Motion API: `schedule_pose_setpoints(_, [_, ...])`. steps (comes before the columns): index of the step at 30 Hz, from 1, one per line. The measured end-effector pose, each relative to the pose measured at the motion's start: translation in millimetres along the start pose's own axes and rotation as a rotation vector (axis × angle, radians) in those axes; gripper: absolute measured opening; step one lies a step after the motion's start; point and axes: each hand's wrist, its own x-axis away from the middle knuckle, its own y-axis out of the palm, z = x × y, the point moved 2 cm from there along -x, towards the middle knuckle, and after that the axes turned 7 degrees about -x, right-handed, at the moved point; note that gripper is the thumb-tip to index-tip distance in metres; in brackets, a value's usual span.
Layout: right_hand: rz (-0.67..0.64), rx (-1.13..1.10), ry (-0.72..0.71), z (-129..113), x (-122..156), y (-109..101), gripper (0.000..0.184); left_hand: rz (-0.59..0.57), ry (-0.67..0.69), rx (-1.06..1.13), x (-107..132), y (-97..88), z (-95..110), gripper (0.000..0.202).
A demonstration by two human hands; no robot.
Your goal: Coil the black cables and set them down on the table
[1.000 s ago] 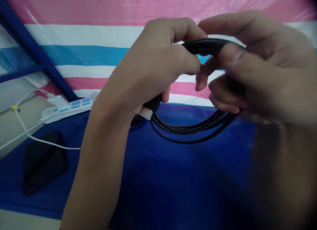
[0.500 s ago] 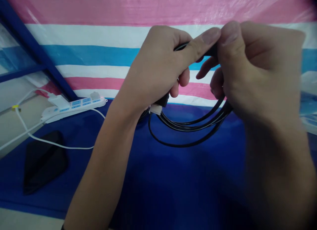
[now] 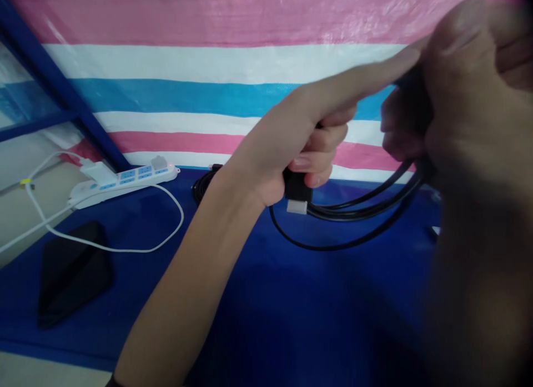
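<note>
**Striped tarp, blue surface, black cable in both hands**

Pink, white and blue stripes of a tarp point(image 3: 208, 59) back a blue surface point(image 3: 270, 309). Above its middle, the left hand point(image 3: 291, 148) is clamped on a coiled black cable point(image 3: 353, 209), its lower fingers curled round the plug point(image 3: 296, 194) with the metal tip pointing down and its forefinger stretched out along the coil's top. The right hand point(image 3: 466, 98), blurred, is closed on the coil's far side. Loops hang between them, clear of the surface. Toward the left edge lie a white power strip point(image 3: 120, 181), its white cord point(image 3: 125, 245), and a black pouch point(image 3: 70, 270).
</note>
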Motion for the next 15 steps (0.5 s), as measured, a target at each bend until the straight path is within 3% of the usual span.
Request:
schedule_pose_setpoints(2, [0.025, -0.061, 0.009, 2.2, -0.9, 4.9, 0.032, 0.176, 0.062, -0.040, -2.2, -3.8, 1.6, 0.043])
schedule_pose_setpoints(4, [-0.063, -0.187, 0.101, 4.9, -2.6, 13.9, 0.029, 0.354, 0.146, -0.089, -2.6, -10.1, 4.3, 0.043])
schedule_pose_setpoints(7, [-0.106, -0.460, 0.256, 5.7, -5.2, 24.3, 0.023, 0.487, 0.292, -0.111, 0.0, -17.3, 7.3, 0.038])
schedule_pose_setpoints(9, [-0.070, -0.509, 0.280, 3.7, -6.4, 23.2, 0.021, 0.436, 0.361, -0.051, 1.6, -18.4, 6.8, 0.037])
schedule_pose_setpoints(11, [-0.081, -0.433, 0.276, 1.7, -6.6, 15.0, 0.020, 0.296, 0.347, 0.005, 1.6, -17.0, 4.0, 0.036])
schedule_pose_setpoints(15, [-0.311, -0.154, 0.229, 4.2, -3.7, -6.1, 0.018, 0.026, 0.103, -0.090, -0.4, -12.0, -5.6, 0.034])
